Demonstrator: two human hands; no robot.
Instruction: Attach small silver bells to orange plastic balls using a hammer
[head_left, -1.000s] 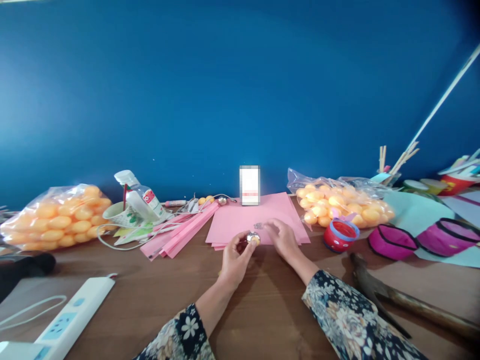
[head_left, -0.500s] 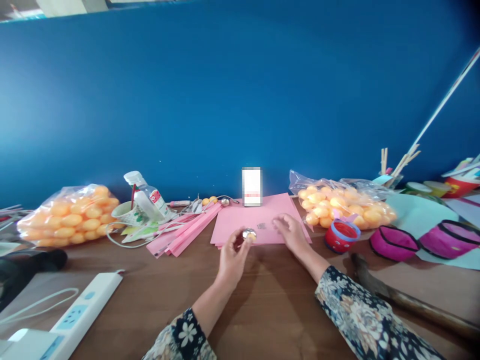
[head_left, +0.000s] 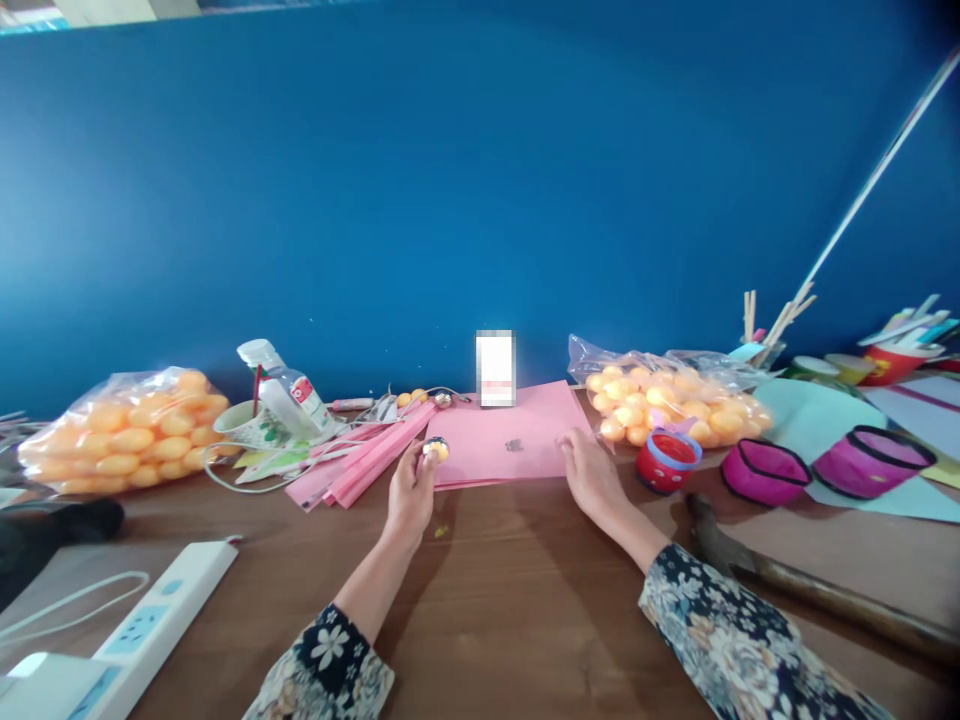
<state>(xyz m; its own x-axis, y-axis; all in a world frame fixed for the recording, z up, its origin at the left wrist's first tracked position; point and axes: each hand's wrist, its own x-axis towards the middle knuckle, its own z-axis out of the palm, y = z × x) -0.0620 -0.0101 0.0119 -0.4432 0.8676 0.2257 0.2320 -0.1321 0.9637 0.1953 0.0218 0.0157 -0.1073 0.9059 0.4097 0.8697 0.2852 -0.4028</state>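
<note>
My left hand is closed, thumb and fingertips pinching a small shiny ball with yellow and silvery-dark patches. It is held over the left edge of a stack of pink paper. My right hand holds nothing that I can see; its fingers are loosely bent and apart at the paper's right edge. A small grey cluster too fine to make out lies on the paper between my hands. Folded pink strips rest left of the stack.
Bags of orange balls stand left and right. Further left are a tilted bottle, a cup and a power strip. On the right are a red pot, magenta fabric baskets and a wooden stick.
My left hand has moved left with the ball, away from the paper's middle. My right hand has shifted slightly right, off the grey cluster. The view has turned a little.
</note>
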